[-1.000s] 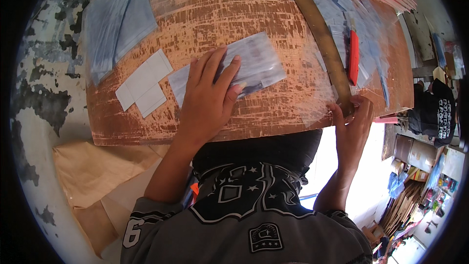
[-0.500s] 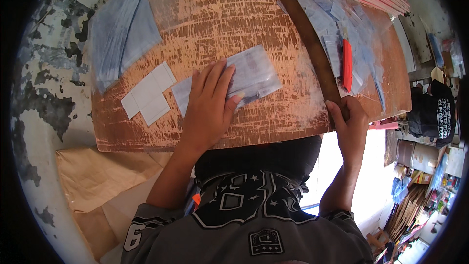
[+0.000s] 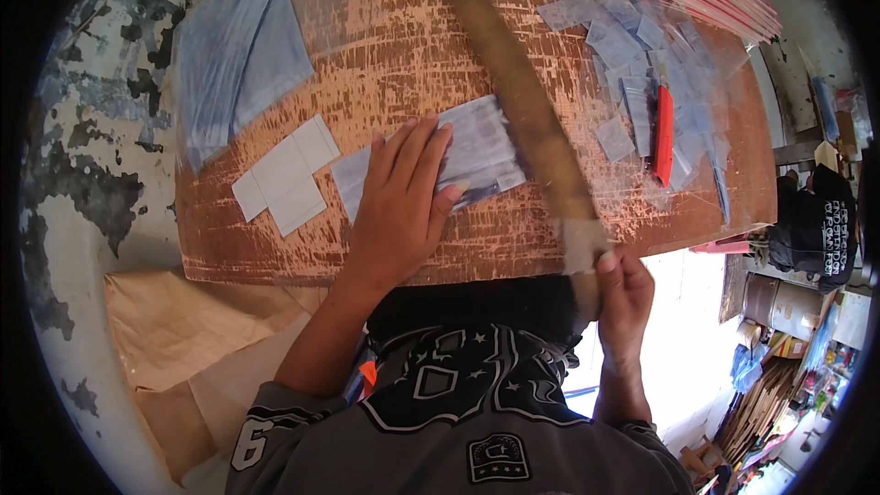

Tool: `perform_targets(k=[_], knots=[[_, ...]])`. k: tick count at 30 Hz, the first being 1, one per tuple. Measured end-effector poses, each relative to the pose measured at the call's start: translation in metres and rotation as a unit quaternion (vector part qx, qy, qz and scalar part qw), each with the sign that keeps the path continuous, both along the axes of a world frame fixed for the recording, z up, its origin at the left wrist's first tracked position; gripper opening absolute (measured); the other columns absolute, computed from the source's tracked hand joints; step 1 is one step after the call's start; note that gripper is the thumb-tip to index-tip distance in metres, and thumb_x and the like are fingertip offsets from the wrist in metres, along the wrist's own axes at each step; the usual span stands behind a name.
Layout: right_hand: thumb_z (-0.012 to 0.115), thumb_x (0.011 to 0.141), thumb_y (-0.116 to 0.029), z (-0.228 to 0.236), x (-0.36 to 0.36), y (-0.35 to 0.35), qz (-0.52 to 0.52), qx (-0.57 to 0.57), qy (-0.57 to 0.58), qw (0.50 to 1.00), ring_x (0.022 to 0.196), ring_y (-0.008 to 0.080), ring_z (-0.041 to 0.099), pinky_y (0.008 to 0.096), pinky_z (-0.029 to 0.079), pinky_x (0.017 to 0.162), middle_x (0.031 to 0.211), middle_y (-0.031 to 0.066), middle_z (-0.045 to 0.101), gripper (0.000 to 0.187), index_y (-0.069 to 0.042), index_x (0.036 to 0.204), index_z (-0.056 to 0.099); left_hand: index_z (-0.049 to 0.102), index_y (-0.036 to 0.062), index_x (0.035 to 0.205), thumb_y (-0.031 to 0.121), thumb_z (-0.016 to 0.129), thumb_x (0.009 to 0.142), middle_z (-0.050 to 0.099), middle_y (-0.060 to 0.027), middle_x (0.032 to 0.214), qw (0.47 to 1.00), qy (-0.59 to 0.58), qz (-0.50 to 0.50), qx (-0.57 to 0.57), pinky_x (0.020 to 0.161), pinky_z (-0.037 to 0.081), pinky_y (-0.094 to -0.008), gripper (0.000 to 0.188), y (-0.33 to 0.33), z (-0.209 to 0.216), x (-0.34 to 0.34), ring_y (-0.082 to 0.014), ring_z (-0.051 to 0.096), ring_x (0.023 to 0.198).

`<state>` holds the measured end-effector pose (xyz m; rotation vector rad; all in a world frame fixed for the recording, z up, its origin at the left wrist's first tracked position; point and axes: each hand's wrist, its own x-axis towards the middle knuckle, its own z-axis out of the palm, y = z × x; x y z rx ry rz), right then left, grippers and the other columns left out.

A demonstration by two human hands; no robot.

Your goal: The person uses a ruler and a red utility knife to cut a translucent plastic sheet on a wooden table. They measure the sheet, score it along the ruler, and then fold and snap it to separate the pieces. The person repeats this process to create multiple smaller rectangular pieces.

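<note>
While the worn orange tabletop (image 3: 412,46) is crossed slantwise by a long wooden ruler (image 3: 522,115), gripped at its near end by curled right-hand (image 3: 623,298) fingers, a clear plastic sheet (image 3: 472,151) mid-table is pinned under spread left-hand (image 3: 399,211) fingers.

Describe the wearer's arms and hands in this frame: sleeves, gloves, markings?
Both hands are bare: no gloves, rings or watch show on the left hand or the right hand. Forearms are uncovered. Short grey sleeves start near the elbows; the left one carries white number markings. The fingers have longish, unpainted-looking nails.
</note>
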<state>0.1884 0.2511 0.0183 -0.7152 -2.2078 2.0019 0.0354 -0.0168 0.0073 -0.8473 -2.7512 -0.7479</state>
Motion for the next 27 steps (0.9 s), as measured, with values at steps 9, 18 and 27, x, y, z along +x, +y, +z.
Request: perform_targets(k=[9, 18, 27], knots=[[0.068, 0.108, -0.019, -0.028, 0.029, -0.053, 0.064, -0.031, 0.014, 0.997, 0.075, 0.0088, 0.052, 0.0278, 0.044, 0.068, 0.079, 0.0029, 0.061, 0.026, 0.004, 0.095, 0.067, 0.035, -0.0001, 0.165, 0.041, 0.063, 0.106, 0.040, -0.0237, 0.167, 1.000, -0.010, 0.004, 0.026, 0.127, 0.030, -0.0572, 0.077, 0.000, -0.002, 0.000, -0.0449, 0.040, 0.153], [0.072, 0.104, -0.016, -0.043, 0.032, -0.061, 0.083, -0.002, 0.013, 0.996, 0.072, 0.0106, 0.059, 0.0292, 0.048, 0.066, 0.077, 0.0061, 0.065, 0.021, 0.003, 0.096, 0.071, 0.039, 0.0016, 0.165, 0.046, 0.070, 0.101, 0.037, -0.0266, 0.168, 1.000, 0.001, 0.013, -0.018, 0.126, 0.032, -0.0594, 0.084, 0.002, -0.002, 0.002, -0.0488, 0.039, 0.153], [0.073, 0.103, -0.015, -0.047, 0.030, -0.060, 0.116, 0.023, 0.024, 0.993, 0.069, 0.0155, 0.062, 0.0320, 0.050, 0.065, 0.077, 0.0097, 0.066, 0.018, 0.002, 0.097, 0.072, 0.045, 0.0035, 0.162, 0.036, 0.071, 0.101, 0.037, -0.0264, 0.169, 1.000, -0.010, 0.016, -0.011, 0.124, 0.035, -0.0594, 0.073, 0.001, -0.004, 0.002, -0.0485, 0.040, 0.153]])
